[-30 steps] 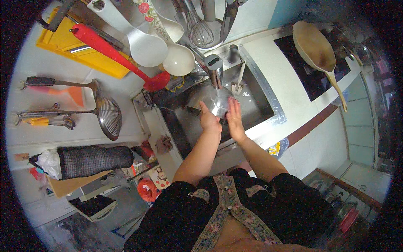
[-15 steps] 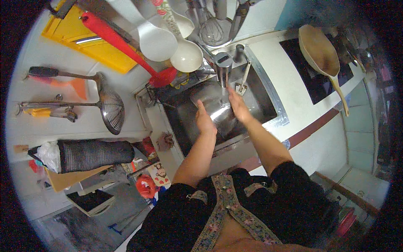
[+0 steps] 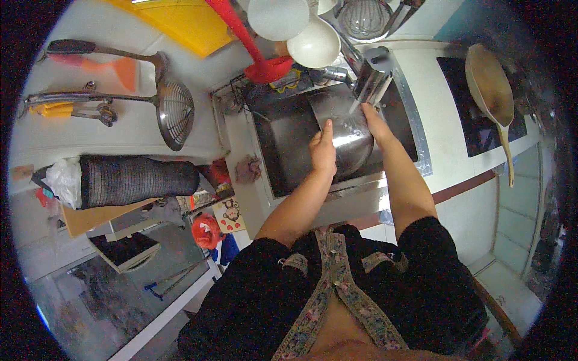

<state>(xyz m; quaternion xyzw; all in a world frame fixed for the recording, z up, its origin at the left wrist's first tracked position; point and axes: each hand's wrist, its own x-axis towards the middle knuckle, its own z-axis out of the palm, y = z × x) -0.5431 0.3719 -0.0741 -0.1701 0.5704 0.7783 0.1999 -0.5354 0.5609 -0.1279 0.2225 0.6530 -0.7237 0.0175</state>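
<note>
While a rounded metal vessel [image 3: 354,143] sits under the faucet [image 3: 373,73] in the sink [image 3: 277,135], support it from both sides. Left hand [image 3: 324,151]: the thumb points up along the vessel's left side, and the fingers appear clamped on that edge. Right hand [image 3: 377,124]: the fingers extend along the right edge, tips just beside the spout; their undersides are hidden, so whether they clamp the metal cannot be told. Keep the left hold firm, since wet, smooth metal is likely to slip. Tilt the vessel gently so that water can spread over the curved face and drain into the basin. Keep the right fingertips clear of the spout.

Labels: a card [image 3: 229,215] near the left forearm carries a cartoon animal and red hearts. No brand or lettering is legible on the vessel, the faucet, the white desk [image 3: 425,90] or the frying pan [image 3: 492,87]
</note>
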